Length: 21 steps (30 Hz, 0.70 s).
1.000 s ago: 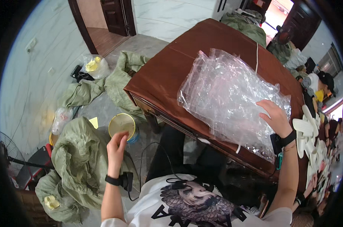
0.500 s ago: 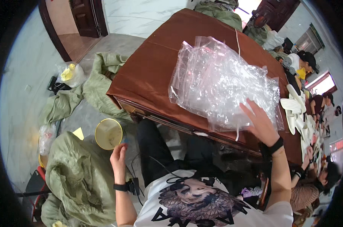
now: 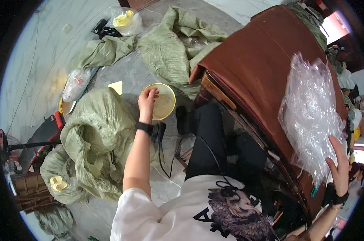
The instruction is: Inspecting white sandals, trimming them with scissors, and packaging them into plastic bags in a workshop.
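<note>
My left hand (image 3: 146,102) grips the rim of a round yellow-rimmed dish (image 3: 162,104), held out low over the floor beside a large green woven sack (image 3: 97,136). A black band sits on that wrist. My right hand (image 3: 338,158) lies flat with fingers spread on a heap of clear crinkled plastic bags (image 3: 310,116) that rests on the brown table (image 3: 254,68). My black trouser legs (image 3: 206,136) reach under the table's edge.
More green sacks (image 3: 170,44) lie crumpled on the marble floor beyond the dish. A clear bag with yellow pieces (image 3: 124,20) and another clear bag (image 3: 75,82) sit farther left. A red and black stand (image 3: 41,132) and a cardboard box (image 3: 29,188) are at the left.
My head has turned left and down, so the table has slid to the right. My left hand has kept the dish and carried it out over the floor. My right hand has stayed on the plastic bags.
</note>
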Each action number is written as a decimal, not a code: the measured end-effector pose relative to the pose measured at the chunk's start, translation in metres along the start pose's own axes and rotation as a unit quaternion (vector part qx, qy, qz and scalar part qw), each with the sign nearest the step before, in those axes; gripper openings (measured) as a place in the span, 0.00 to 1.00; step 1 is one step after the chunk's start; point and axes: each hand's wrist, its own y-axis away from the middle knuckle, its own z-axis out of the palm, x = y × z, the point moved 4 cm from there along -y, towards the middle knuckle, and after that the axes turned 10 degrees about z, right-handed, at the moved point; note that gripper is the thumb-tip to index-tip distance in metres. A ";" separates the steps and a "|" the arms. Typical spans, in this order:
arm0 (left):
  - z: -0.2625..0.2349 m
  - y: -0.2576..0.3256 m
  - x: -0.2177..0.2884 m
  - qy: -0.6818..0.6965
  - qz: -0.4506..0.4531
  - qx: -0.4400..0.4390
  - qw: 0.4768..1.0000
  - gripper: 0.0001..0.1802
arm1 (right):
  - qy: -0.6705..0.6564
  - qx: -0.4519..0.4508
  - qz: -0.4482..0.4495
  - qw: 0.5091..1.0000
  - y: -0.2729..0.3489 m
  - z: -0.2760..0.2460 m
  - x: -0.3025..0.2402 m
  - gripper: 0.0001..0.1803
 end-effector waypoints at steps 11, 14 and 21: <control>0.178 -0.244 -0.053 -0.318 0.054 0.062 0.945 0.35 | -0.100 -0.081 0.019 0.991 -0.198 -0.039 -0.064 0.26; 0.251 -0.232 -0.022 -0.599 0.146 0.036 0.787 0.34 | 0.018 -0.080 -0.033 0.996 -0.241 -0.044 -0.073 0.21; 0.269 -0.278 -0.123 -0.514 0.134 -0.368 0.763 0.12 | -0.050 -0.156 -0.121 0.979 -0.321 -0.027 -0.126 0.21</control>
